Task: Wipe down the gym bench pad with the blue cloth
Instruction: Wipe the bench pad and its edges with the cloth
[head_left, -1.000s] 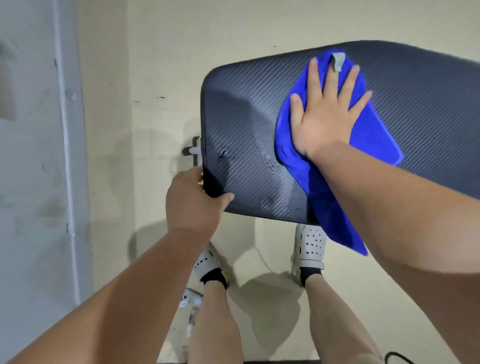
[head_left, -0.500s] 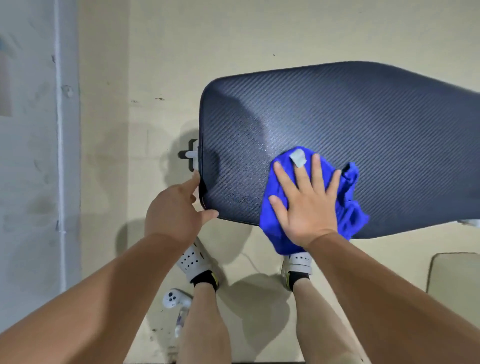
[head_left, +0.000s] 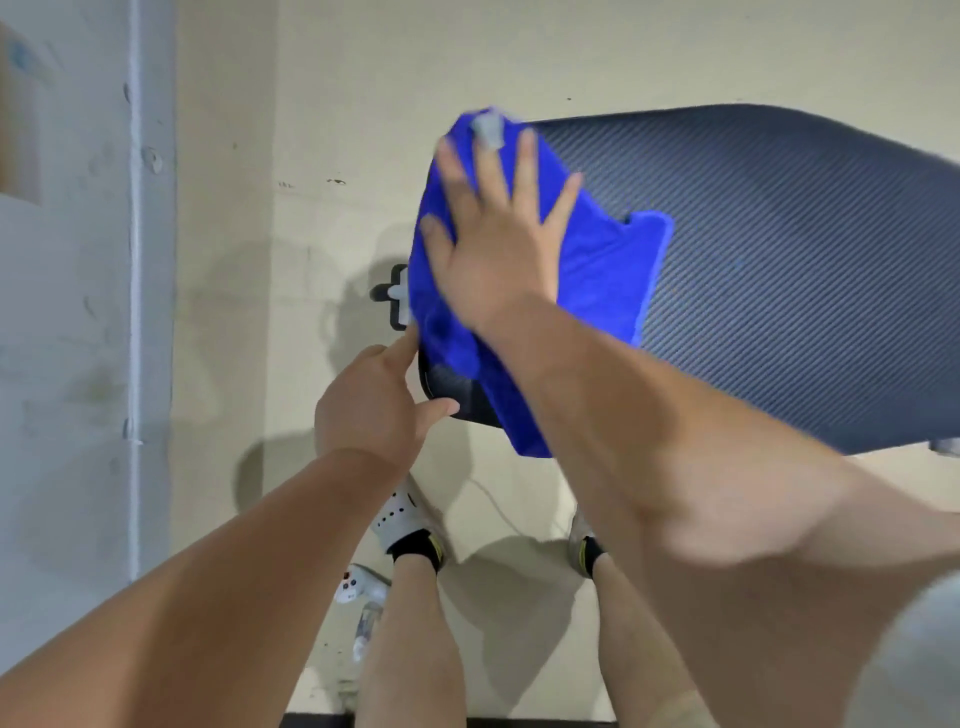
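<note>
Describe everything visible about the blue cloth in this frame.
The blue cloth is bright blue, soft and plush-looking, with a stitched edge and a small grey tag at its far end. It lies spread over the left end of the dark bench pad, one corner hanging off the near edge. The right hand presses flat on it, fingers spread.

The dark ribbed surface (head_left: 779, 291) stretches from in front of me off to my right. The blue cloth (head_left: 602, 260) lies spread over its left end, one corner hanging past the near edge. My right grip (head_left: 498, 244) presses flat on the cloth, fingers splayed, while my left grip (head_left: 374, 400) clasps the near left corner. Below is beige floor (head_left: 363, 78).
</note>
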